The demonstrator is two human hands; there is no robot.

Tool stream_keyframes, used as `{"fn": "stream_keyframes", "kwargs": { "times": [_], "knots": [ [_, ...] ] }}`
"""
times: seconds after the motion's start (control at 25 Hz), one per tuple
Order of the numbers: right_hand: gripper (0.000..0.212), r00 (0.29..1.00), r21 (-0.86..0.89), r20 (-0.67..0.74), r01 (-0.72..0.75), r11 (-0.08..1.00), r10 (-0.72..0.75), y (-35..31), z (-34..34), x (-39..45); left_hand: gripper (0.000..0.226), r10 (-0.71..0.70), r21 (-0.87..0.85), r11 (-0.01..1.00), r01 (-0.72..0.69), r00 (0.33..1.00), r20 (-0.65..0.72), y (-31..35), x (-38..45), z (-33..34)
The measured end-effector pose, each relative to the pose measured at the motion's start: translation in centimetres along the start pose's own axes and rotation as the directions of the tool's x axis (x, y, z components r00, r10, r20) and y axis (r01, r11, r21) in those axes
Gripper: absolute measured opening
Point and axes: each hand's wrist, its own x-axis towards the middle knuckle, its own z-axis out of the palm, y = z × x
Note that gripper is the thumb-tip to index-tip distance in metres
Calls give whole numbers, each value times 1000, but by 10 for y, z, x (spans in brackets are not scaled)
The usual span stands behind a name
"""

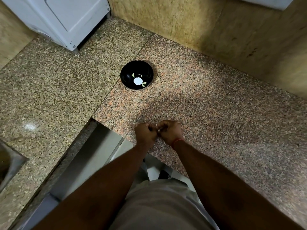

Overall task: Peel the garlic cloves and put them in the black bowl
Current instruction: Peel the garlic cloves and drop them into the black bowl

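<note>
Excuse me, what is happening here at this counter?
A person stands at a granite counter, both hands together near its front edge. The left hand and right hand pinch a small pale piece, probably a garlic clove, between the fingertips. The black bowl farther back holds no cloves.

The surface (207,100) runs in an L around a recess at the near left, with a wall (191,22) rising behind it and to the right. The bowl (136,74) stands on the surface near its middle, well apart from the wall. An appliance (63,19) stands on the surface at the far left, behind and left of the bowl. The left hand (144,132) and right hand (170,131) meet, touching, above the near edge of the surface, before the bowl. A small piece (157,125), too small to identify, sits between the hands. A sink (8,163) is set into the surface at the left edge.
</note>
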Motion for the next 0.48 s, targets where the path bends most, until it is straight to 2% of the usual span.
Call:
{"fn": "stream_keyframes", "kwargs": {
  "times": [0.28,0.48],
  "knots": [
    [15,1000,3,2,22,1000,-22,3,1,2,32,104,46,994,-102,994,-44,-2,-5,9],
    [13,1000,44,17,2,999,-3,7,1,4,34,113,25,993,-112,990,-79,3,-10,7]
  ]
}}
